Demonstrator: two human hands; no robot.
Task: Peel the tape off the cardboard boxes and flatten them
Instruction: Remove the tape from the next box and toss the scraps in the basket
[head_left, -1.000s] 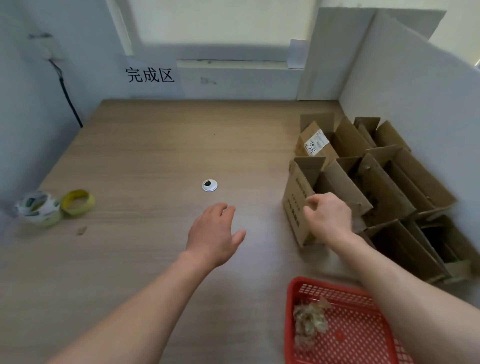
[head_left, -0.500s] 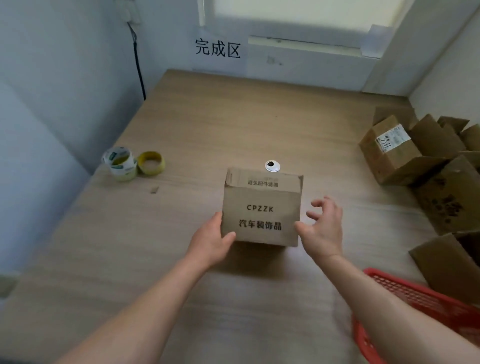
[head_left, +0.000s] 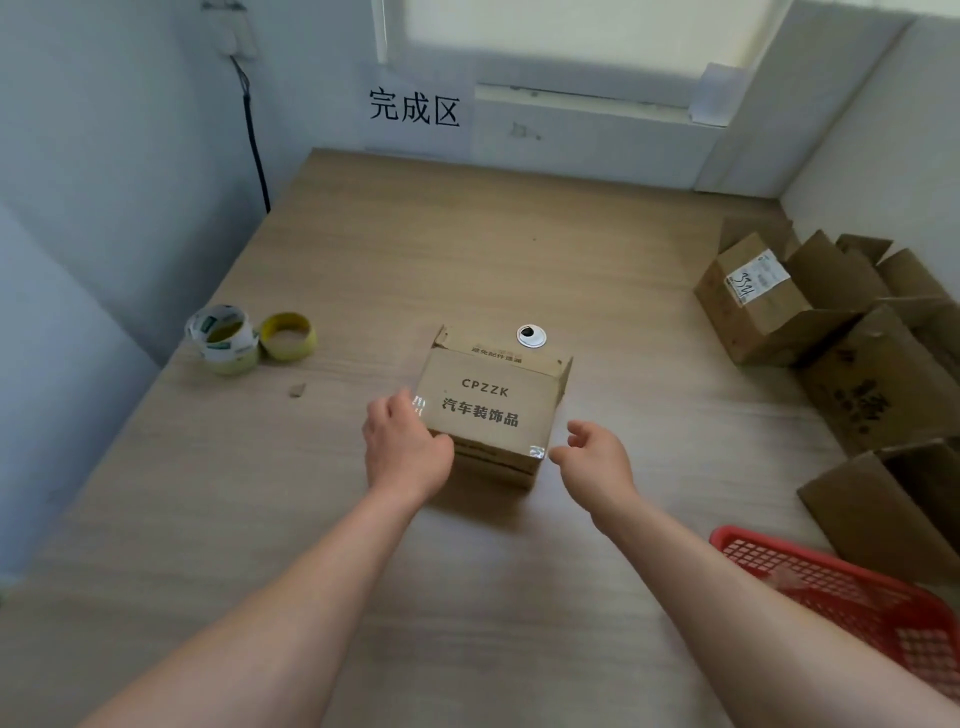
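Observation:
A small brown cardboard box (head_left: 493, 405) printed "CPZZK" lies on the wooden table (head_left: 467, 249) in the middle of the view. Clear tape glints at its near corners. My left hand (head_left: 402, 449) holds the box's near left corner, thumb along the front edge. My right hand (head_left: 595, 460) hovers just right of the near right corner, fingers loosely spread and not touching it. A pile of other cardboard boxes (head_left: 852, 332) with open flaps sits along the right wall.
Two tape rolls (head_left: 249, 338) sit at the table's left edge. A small white round cap (head_left: 531, 335) lies just behind the box. A red plastic basket (head_left: 852, 603) stands at the near right. Walls close in the left, back and right sides.
The box came from the right pile to the table's middle and now lies tipped with its printed face up. My left hand shifted onto its near left corner; my right hand let go.

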